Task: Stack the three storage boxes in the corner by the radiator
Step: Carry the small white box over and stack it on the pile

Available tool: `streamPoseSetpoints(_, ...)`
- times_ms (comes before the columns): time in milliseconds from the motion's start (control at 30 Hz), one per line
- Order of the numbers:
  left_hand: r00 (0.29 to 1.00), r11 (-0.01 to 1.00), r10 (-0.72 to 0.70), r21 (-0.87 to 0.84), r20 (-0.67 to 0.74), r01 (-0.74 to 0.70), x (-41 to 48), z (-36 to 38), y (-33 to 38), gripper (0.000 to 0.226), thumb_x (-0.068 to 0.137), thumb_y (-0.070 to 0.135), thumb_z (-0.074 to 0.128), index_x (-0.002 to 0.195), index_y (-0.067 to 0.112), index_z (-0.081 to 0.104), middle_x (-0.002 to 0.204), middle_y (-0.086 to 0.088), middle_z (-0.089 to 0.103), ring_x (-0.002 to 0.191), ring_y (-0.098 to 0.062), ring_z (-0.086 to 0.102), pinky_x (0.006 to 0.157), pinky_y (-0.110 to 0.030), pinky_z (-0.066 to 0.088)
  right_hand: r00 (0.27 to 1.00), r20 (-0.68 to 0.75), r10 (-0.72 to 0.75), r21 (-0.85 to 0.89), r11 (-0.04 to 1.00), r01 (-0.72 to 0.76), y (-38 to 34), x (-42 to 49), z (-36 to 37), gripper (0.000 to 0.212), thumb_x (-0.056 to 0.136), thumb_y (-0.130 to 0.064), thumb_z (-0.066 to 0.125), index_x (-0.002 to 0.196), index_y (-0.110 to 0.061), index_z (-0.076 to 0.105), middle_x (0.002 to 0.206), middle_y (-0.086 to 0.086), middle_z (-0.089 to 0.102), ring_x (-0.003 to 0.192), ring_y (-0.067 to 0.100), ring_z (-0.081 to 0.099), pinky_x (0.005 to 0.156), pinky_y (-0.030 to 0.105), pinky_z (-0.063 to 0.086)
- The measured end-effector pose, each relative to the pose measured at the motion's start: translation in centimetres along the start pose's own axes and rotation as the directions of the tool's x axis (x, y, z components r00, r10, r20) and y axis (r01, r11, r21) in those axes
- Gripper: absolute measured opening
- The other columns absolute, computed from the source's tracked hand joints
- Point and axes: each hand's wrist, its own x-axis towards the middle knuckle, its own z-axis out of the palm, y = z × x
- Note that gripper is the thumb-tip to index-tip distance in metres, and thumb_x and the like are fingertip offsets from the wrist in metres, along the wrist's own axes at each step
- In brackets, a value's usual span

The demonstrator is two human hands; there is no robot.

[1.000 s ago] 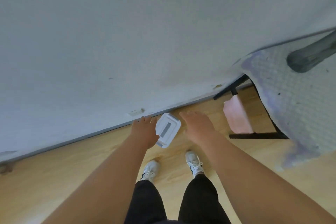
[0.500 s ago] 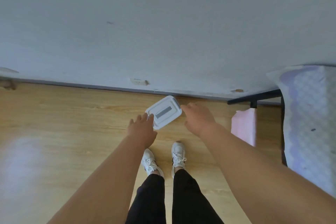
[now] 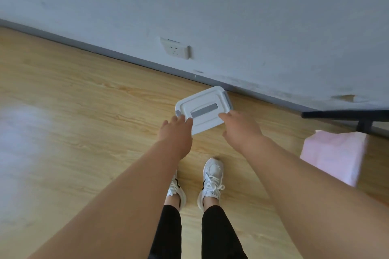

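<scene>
Qty: 1 box (image 3: 205, 109), 2 hands (image 3: 175, 132) (image 3: 242, 128), 2 shoes (image 3: 174, 192) (image 3: 211, 181), 1 socket (image 3: 175, 48).

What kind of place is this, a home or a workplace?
Probably a room in a home: light wood-plank floor, plain pale wall with a white wall socket, and a pink cloth below a black metal frame.

the box (image 3: 205, 110) gripped between the left hand (image 3: 174, 132) and right hand (image 3: 240, 128) is smooth white plastic, its lid strip matt grey. below the grip the floor (image 3: 84, 111) is pale wood-grain with a slight gloss. beyond the grip the wall (image 3: 231, 17) is matt paint, scuffed, and right of it the cloth (image 3: 332, 157) looks soft and pink.
</scene>
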Motion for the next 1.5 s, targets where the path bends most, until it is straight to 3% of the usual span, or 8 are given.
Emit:
streamPoseSetpoints(200, 0.998, 0.997, -0.025, -0.07, -0.065, 0.02, 7.6, 7.6, -0.7, 0.056, 0.094, 0.018, 0.05, 0.145, 0.023, 0.028, 0.146, -0.001, 0.034, 0.13, -0.021, 0.037, 0.103, -0.037, 0.037, 0.998, 0.007, -0.064, -0.043, 0.997, 0.064, 1.1, 8.4, 6.5, 0.051, 0.094, -0.013, 0.051, 0.143, -0.021, 0.037, 0.139, 0.005, 0.047, 0.125, 0.027, 0.044, 0.094, 0.036, 0.041)
streamPoseSetpoints(333, 0.994, 0.99, -0.026, -0.142, -0.105, 0.011, 12.4, 11.1, -0.3, 0.05, 0.092, 0.014, 0.05, 0.139, 0.024, 0.037, 0.14, 0.001, 0.042, 0.122, -0.021, 0.045, 0.083, -0.035, 0.046, 0.997, -0.01, -0.073, -0.039, 0.997, 0.073, 1.9, 13.4, 9.7, 0.051, 0.095, -0.011, 0.049, 0.144, -0.02, 0.038, 0.139, 0.006, 0.046, 0.128, 0.029, 0.043, 0.093, 0.038, 0.042)
streamPoseSetpoints(467, 0.983, 0.983, -0.033, -0.185, -0.182, -0.001, 16.6, 13.3, 0.0, 0.048, 0.09, 0.011, 0.054, 0.135, 0.023, 0.042, 0.132, 0.003, 0.047, 0.117, -0.019, 0.048, 0.068, -0.032, 0.046, 0.991, -0.046, -0.126, -0.091, 0.988, 0.121, 2.1, 17.5, 11.7, 0.049, 0.094, -0.01, 0.049, 0.141, -0.021, 0.04, 0.131, 0.007, 0.051, 0.121, 0.028, 0.046, 0.083, 0.035, 0.041)
streamPoseSetpoints(633, 0.975, 0.965, -0.072, -0.262, -0.209, 0.015, 19.8, 15.4, 0.3, 0.051, 0.09, 0.013, 0.056, 0.137, 0.022, 0.039, 0.132, 0.003, 0.045, 0.119, -0.018, 0.044, 0.072, -0.033, 0.045, 0.987, -0.064, -0.147, -0.137, 0.981, 0.137, 2.4, 20.9, 13.3, 0.04, 0.094, -0.011, 0.047, 0.133, -0.019, 0.048, 0.124, 0.008, 0.049, 0.115, 0.029, 0.047, 0.08, 0.036, 0.04)
streamPoseSetpoints(800, 0.957, 0.96, -0.117, -0.278, -0.265, 0.04, 20.7, 16.7, 0.8, 0.046, 0.088, 0.012, 0.059, 0.131, 0.017, 0.043, 0.129, 0.003, 0.039, 0.114, -0.019, 0.041, 0.061, -0.028, 0.039, 0.96, -0.145, -0.24, -0.247, 0.948, 0.2, 2.4, 21.8, 14.2, 0.026, 0.088, -0.008, 0.056, 0.113, -0.015, 0.055, 0.115, 0.007, 0.048, 0.109, 0.026, 0.046, 0.07, 0.032, 0.027)
streamPoseSetpoints(1133, 0.927, 0.971, -0.133, -0.231, -0.35, 0.052, 22.1, 16.6, 1.2, 0.03, 0.085, 0.012, 0.062, 0.113, 0.017, 0.05, 0.113, 0.002, 0.042, 0.097, -0.017, 0.043, 0.069, -0.027, 0.036, 0.915, -0.156, -0.373, -0.326, 0.894, 0.308, 2.7, 23.1, 14.7, 0.021, 0.086, -0.006, 0.056, 0.105, -0.011, 0.054, 0.109, 0.006, 0.055, 0.106, 0.026, 0.047, 0.073, 0.032, 0.033)
streamPoseSetpoints(1300, 0.92, 0.965, -0.164, -0.25, -0.355, 0.075, 22.1, 16.5, 1.5, 0.035, 0.082, 0.011, 0.065, 0.113, 0.015, 0.049, 0.115, 0.0, 0.041, 0.098, -0.019, 0.043, 0.075, -0.029, 0.042, 0.922, -0.153, -0.355, -0.272, 0.912, 0.306, 2.8, 23.4, 14.6, 0.023, 0.084, -0.011, 0.056, 0.107, -0.009, 0.052, 0.108, 0.008, 0.054, 0.106, 0.026, 0.045, 0.066, 0.032, 0.031)
streamPoseSetpoints(1500, 0.923, 0.961, -0.188, -0.257, -0.335, 0.103, 21.7, 16.1, 1.2, 0.03, 0.085, 0.015, 0.065, 0.111, 0.012, 0.048, 0.118, -0.004, 0.04, 0.102, -0.021, 0.043, 0.074, -0.028, 0.037, 0.932, -0.165, -0.323, -0.19, 0.938, 0.291, 2.4, 21.8, 15.3, 0.027, 0.083, -0.013, 0.059, 0.107, -0.011, 0.047, 0.106, 0.006, 0.053, 0.102, 0.024, 0.046, 0.062, 0.031, 0.028)
